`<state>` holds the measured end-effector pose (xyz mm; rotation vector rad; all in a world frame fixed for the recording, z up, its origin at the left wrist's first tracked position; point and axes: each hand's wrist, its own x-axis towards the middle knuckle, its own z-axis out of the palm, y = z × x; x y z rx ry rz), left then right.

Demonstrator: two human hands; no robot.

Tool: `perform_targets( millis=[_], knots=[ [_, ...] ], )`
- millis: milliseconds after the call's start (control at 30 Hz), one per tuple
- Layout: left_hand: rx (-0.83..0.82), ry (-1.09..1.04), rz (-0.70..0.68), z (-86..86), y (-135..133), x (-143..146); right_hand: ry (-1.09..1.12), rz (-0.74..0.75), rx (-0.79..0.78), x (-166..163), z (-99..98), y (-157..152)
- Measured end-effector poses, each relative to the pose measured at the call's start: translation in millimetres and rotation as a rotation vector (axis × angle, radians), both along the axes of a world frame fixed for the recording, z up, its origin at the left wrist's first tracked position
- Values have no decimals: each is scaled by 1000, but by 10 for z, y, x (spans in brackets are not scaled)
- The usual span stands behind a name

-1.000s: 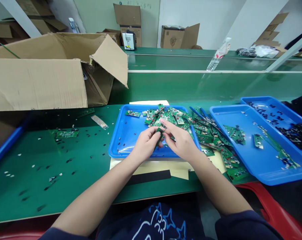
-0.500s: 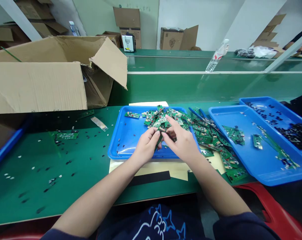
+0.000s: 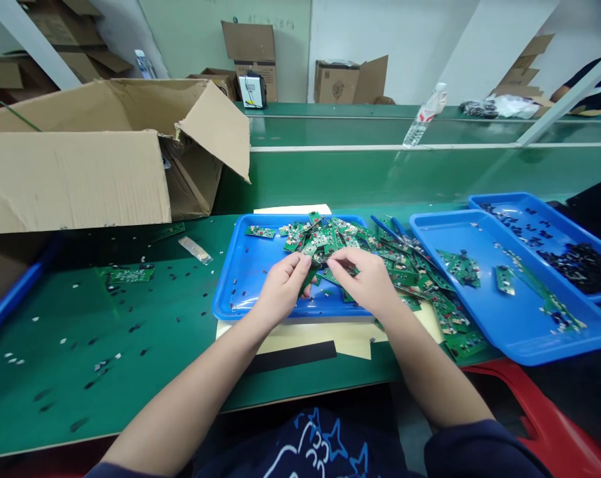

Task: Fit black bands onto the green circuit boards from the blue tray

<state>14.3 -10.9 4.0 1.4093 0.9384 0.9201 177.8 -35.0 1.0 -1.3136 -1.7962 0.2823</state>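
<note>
- Forearms (image 3: 193,396), two: extend from the lower edge of the view and converge over the central tray (image 3: 253,272).
- Left hand (image 3: 283,285): wrist above the near rim, thumb uppermost, fingers curled beneath. Grip closed on one green circuit board (image 3: 307,282), held tilted above the central tray.
- Right hand (image 3: 364,275): turned inward, thumb and index finger drawn together at the upper end of the held board. Whether this grip holds the board or a small part cannot be told.
- Board pile (image 3: 325,236): heaped in the far right part of the central tray; quantity not countable. One separate board (image 3: 260,232) lies at the far left corner.
- Blue trays to the right, two: the nearer tray (image 3: 449,236) contains a cluster of boards plus one single board (image 3: 504,280); the rear tray (image 3: 574,229) contains numerous black parts.
- Surface (image 3: 56,372), left portion: one board (image 3: 131,274) amid scattered chips; one clear packet (image 3: 195,251).
- Black strip (image 3: 293,356), one: lies in front of the central tray.
- Bottle (image 3: 424,119), one at the far ledge: tilted.
</note>
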Motion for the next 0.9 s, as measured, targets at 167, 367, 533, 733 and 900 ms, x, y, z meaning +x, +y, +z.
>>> perform_targets(
  millis=[167,367,533,733,900],
  knots=[
    [44,152,-253,27,10,-16,-96,49,77,24,-44,10],
    [105,81,-94,105,93,-118,-54,-21,205,-8,10,-23],
    [170,176,-8,159,222,-281,84,-190,298,239,57,18],
    [217,56,113,164,273,-324,443,-530,502,488,124,28],
    [368,128,-41,163,169,-281,361,5,-59,97,97,-36]
  ],
)
